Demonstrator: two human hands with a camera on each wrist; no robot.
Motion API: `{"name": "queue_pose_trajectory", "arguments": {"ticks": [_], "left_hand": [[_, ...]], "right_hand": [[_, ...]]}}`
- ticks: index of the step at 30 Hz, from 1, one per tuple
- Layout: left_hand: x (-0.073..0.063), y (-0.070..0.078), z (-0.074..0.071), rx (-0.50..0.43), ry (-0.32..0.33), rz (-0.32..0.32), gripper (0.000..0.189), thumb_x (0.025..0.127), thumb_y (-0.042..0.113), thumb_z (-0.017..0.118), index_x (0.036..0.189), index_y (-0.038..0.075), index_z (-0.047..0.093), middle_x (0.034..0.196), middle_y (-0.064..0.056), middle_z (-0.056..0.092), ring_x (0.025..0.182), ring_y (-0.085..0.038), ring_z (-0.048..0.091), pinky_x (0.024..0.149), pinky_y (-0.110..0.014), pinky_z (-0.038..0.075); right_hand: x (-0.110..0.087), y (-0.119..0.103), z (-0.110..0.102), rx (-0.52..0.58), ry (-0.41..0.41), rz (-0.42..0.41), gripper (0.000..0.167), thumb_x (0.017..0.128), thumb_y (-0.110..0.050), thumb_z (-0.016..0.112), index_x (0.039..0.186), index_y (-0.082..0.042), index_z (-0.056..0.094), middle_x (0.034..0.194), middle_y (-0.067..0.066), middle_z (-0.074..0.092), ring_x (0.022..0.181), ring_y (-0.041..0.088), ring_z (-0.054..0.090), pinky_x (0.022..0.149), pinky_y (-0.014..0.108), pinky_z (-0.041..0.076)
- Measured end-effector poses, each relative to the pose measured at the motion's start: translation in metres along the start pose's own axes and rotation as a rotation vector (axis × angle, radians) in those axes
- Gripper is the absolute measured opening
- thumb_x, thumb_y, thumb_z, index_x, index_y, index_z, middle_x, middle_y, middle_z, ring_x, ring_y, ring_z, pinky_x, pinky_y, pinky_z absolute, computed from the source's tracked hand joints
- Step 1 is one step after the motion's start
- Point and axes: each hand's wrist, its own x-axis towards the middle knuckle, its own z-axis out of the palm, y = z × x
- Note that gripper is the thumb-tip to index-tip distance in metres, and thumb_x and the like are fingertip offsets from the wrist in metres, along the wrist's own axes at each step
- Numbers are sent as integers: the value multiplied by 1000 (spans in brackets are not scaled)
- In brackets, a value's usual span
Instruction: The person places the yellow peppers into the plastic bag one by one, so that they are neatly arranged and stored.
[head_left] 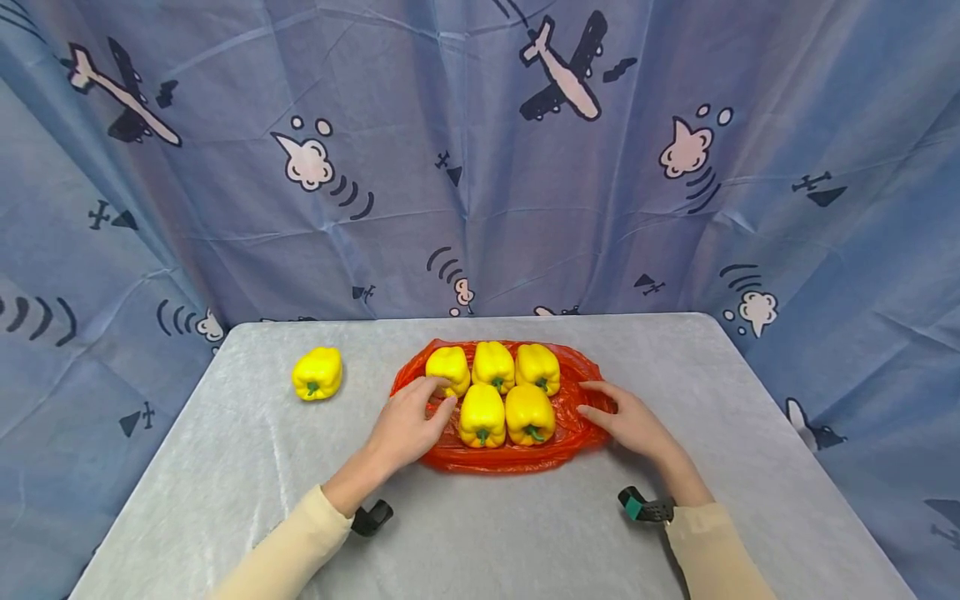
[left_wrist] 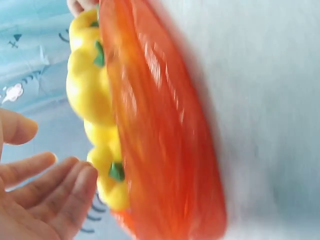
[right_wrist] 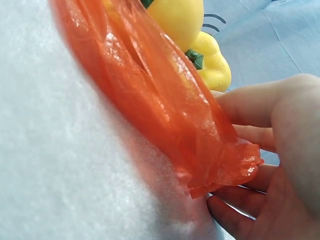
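Several yellow bell peppers (head_left: 482, 415) with green stems sit in two rows in an opened-out red plastic bag (head_left: 487, 462). My left hand (head_left: 408, 425) is over the bag's left side, its fingertips by the back-left pepper (head_left: 447, 367). In the left wrist view, that hand's fingers (left_wrist: 75, 197) are spread and relaxed, holding nothing. At the bag's right end is my right hand (head_left: 633, 421), thumb and fingers apart. The right wrist view shows its fingers (right_wrist: 245, 200) around the crumpled end of the bag, without a visible pinch.
One more yellow bell pepper (head_left: 317, 373) lies apart on the grey-white table (head_left: 225, 467), left of the bag. A blue curtain (head_left: 420, 167) printed with planes hangs behind the table and along its sides. Both wrists wear dark bands.
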Motion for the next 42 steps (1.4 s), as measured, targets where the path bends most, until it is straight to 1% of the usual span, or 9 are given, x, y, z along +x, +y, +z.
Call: {"name": "queue_pose_trajectory", "arguments": {"ticks": [4,8,11,18,25,31,35,38,42], "left_hand": [[2,-8,-14,-18,41,33,26,97,18,67,116,1,69,104,-9,70,94,-23,65,85,-43,55],[4,-17,-27,6,77,36,23,97,16,67,114,1,70,101,-7,70,92,-23,66,84,-43,55],[4,-22,-36,39,102,25,24,96,16,68,114,1,70,101,-7,70,92,-23,65,81,-41,55],[6,-37,-56,71,134,17,26,96,13,67,117,-1,69,109,-15,70,96,-28,65,81,-42,57],[10,-52,-69,146,183,18,27,95,15,68,117,0,69,107,-16,70,96,-30,65,82,-45,55],[12,-64,-81,256,201,37,28,96,17,67,119,1,69,109,-16,70,98,-33,66,81,-51,54],[11,-73,-90,296,193,11,30,98,20,65,121,1,67,112,-17,69,101,-36,65,82,-54,53],[9,-80,-98,314,191,-17,33,99,20,64,124,0,66,116,-19,67,106,-39,62,84,-57,51],[7,-93,-107,341,205,-39,35,98,19,64,126,-2,64,118,-21,65,110,-42,60,88,-60,49]], "right_hand": [[0,0,-1,-4,0,7,55,99,-36,65,144,-6,54,149,27,47,138,48,40,112,67,29],[-1,0,-1,-8,1,14,55,99,-36,65,144,-6,54,150,27,47,138,48,40,112,67,29],[-1,-1,-1,-10,-4,19,56,99,-37,65,144,-6,54,150,27,46,138,49,40,112,67,29],[0,-1,-1,-10,4,5,55,99,-36,66,144,-6,55,150,26,48,138,48,40,112,67,29],[0,1,-1,-19,8,-19,54,99,-35,66,143,-5,56,148,27,49,137,48,41,112,67,29],[-1,2,1,-10,4,-1,55,99,-36,66,143,-5,55,149,26,48,138,48,41,112,67,28],[-1,2,1,-10,2,6,56,99,-37,65,143,-5,55,149,27,47,138,48,40,112,66,28],[-1,1,1,-7,2,5,55,99,-36,65,143,-5,55,149,27,48,138,48,40,112,66,28],[-1,1,1,-4,3,7,54,99,-35,66,143,-5,56,149,27,48,138,48,41,112,67,29]]}}
